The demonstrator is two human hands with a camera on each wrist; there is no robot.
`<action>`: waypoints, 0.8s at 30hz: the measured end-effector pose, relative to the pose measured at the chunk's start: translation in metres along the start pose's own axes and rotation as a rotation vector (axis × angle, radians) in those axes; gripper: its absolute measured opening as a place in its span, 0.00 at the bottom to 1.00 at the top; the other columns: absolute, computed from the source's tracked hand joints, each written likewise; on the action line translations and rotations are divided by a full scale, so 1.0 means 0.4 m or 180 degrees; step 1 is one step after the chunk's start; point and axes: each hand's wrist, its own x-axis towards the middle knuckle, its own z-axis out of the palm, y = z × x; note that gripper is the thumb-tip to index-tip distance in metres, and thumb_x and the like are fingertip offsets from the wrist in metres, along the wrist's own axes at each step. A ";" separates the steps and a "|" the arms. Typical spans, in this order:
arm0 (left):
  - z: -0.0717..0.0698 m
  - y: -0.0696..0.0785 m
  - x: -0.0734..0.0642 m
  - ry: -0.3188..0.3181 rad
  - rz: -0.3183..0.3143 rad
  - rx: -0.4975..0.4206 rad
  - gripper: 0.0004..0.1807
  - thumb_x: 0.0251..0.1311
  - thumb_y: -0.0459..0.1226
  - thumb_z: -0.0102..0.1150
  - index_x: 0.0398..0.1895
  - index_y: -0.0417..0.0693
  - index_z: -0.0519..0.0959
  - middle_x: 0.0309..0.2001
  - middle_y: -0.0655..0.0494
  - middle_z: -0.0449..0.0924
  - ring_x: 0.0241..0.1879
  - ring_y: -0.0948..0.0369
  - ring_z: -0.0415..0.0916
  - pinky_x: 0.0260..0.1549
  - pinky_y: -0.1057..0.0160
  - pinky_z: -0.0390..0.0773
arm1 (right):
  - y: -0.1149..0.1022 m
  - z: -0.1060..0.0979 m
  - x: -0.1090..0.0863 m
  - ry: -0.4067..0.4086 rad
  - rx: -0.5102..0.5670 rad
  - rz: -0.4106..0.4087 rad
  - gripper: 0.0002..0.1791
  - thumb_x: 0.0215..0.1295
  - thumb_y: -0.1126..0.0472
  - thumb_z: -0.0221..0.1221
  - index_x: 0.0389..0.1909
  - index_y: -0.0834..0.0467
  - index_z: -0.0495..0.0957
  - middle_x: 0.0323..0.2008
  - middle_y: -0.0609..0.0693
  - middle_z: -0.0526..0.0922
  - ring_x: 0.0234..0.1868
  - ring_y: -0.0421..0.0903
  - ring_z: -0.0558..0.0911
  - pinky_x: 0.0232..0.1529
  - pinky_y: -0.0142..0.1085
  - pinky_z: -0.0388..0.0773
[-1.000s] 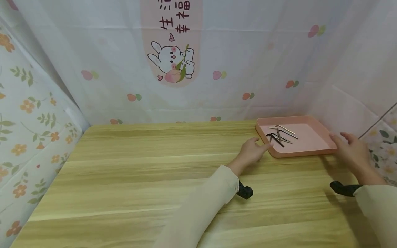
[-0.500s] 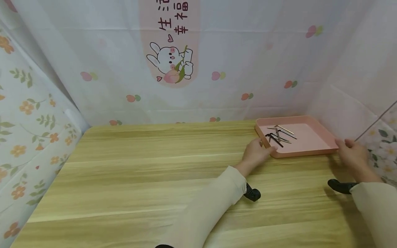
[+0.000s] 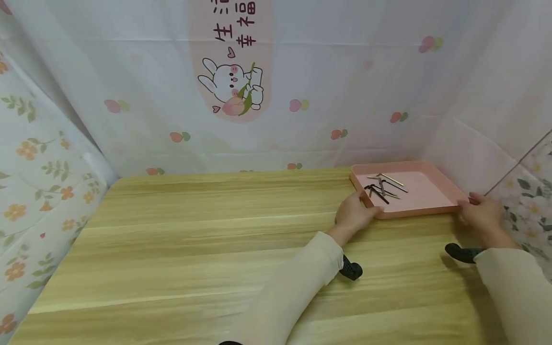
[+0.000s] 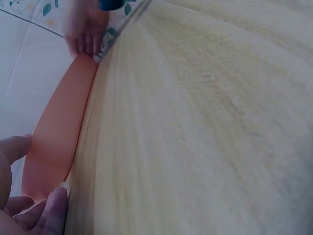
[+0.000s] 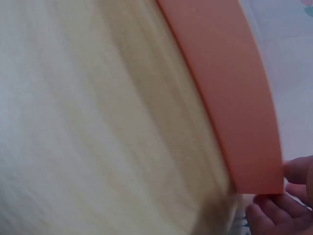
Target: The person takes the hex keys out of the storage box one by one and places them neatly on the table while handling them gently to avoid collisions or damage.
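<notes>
The fingers [image 4: 55, 208] of your left hand [image 3: 354, 213] and right hand [image 3: 484, 216] grip opposite ends of the pink tray [image 3: 428, 190] bearing hex keys [image 3: 381, 186].

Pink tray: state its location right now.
In the head view, the pink tray is at the far right of the wood-grain table, between the left hand and the right hand, with hex keys in its left part.
</notes>
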 end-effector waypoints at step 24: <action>-0.011 -0.047 0.026 0.0201 0.0110 -0.1145 0.26 0.66 0.30 0.54 0.68 0.36 0.72 0.67 0.44 0.75 0.59 0.59 0.73 0.50 0.65 0.74 | -0.018 0.059 -0.020 0.0148 0.0044 -0.0112 0.29 0.76 0.51 0.43 0.70 0.64 0.70 0.67 0.67 0.72 0.64 0.60 0.69 0.37 0.22 0.62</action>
